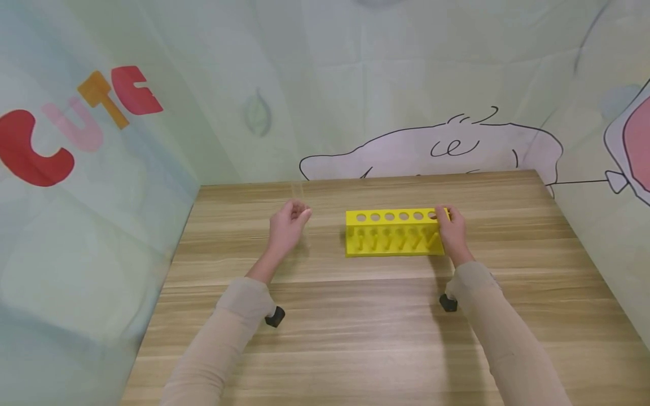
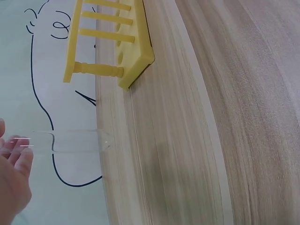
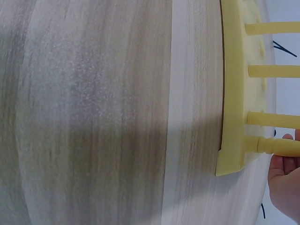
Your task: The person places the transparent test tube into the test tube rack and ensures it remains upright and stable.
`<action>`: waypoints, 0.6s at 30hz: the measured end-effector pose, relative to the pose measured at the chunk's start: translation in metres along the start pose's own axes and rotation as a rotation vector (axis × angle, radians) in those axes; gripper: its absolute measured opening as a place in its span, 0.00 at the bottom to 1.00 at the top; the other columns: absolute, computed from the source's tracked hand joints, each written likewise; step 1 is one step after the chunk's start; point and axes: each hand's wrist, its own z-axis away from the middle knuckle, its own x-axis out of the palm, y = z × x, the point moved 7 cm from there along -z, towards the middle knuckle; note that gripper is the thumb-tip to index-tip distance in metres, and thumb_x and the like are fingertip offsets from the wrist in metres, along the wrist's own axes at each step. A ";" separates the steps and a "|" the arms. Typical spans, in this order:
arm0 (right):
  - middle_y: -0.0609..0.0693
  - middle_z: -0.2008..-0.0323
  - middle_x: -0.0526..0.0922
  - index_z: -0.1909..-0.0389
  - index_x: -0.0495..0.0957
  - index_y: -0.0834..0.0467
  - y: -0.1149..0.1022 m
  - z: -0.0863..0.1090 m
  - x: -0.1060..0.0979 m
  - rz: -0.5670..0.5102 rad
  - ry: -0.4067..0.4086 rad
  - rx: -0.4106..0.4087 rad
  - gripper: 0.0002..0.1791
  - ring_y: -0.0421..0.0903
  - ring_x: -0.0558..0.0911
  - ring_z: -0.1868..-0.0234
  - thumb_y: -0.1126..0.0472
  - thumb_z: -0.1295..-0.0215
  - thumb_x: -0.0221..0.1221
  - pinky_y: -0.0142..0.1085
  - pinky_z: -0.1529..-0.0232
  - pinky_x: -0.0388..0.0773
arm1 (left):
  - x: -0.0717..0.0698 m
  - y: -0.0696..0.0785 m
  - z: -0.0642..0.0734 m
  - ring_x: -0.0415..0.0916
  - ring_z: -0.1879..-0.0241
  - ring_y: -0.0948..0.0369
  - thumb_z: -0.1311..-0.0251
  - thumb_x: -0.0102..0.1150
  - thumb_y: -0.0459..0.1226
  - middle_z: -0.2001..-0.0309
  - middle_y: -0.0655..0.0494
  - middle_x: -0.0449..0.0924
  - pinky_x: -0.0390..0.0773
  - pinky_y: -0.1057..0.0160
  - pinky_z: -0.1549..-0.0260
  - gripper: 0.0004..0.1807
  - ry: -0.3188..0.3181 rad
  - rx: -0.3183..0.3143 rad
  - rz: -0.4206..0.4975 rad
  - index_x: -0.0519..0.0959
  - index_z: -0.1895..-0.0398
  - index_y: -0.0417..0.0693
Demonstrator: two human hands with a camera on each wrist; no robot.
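Note:
A yellow test tube rack (image 1: pixel 396 252) stands upright on the wooden table, with a row of round holes in its top bar and short pegs below. My right hand (image 1: pixel 452 230) grips the right end of its top bar; in the right wrist view the fingers (image 3: pixel 277 165) show beside the end post. Left of the rack, my left hand (image 1: pixel 287 226) pinches a clear test tube (image 2: pixel 77 142) above the table. The tube is nearly invisible in the head view. In the left wrist view it extends from the fingertips, its far end pointing toward the tabletop, apart from the rack.
The wood-grain table (image 1: pixel 325 338) spreads out in front and to both sides. Behind it and along its sides hangs a printed cloth (image 1: pixel 228 84) with cartoon drawings and coloured letters. A small black device (image 1: pixel 275 317) sits at the left wrist, another (image 1: pixel 448 303) at the right.

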 end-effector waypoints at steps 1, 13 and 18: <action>0.43 0.66 0.71 0.62 0.68 0.56 0.000 0.000 0.000 0.002 -0.001 -0.002 0.21 0.42 0.66 0.56 0.42 0.37 0.42 0.27 0.57 0.62 | 0.000 0.001 0.000 0.77 0.57 0.56 0.41 0.52 0.40 0.59 0.48 0.79 0.77 0.62 0.57 0.12 0.006 0.004 0.005 0.72 0.60 0.42; 0.45 0.64 0.72 0.55 0.67 0.62 0.000 0.002 0.000 0.016 0.003 -0.005 0.27 0.42 0.67 0.57 0.41 0.37 0.41 0.27 0.58 0.63 | 0.001 0.012 -0.002 0.78 0.59 0.56 0.43 0.54 0.39 0.62 0.47 0.80 0.78 0.63 0.58 0.10 0.084 0.083 0.053 0.73 0.63 0.41; 0.49 0.61 0.72 0.52 0.66 0.62 0.000 0.001 0.000 0.016 0.004 0.006 0.28 0.44 0.67 0.54 0.41 0.37 0.41 0.28 0.57 0.63 | 0.002 0.017 -0.003 0.77 0.59 0.56 0.43 0.54 0.38 0.63 0.47 0.79 0.77 0.62 0.58 0.09 0.093 0.093 0.071 0.74 0.64 0.41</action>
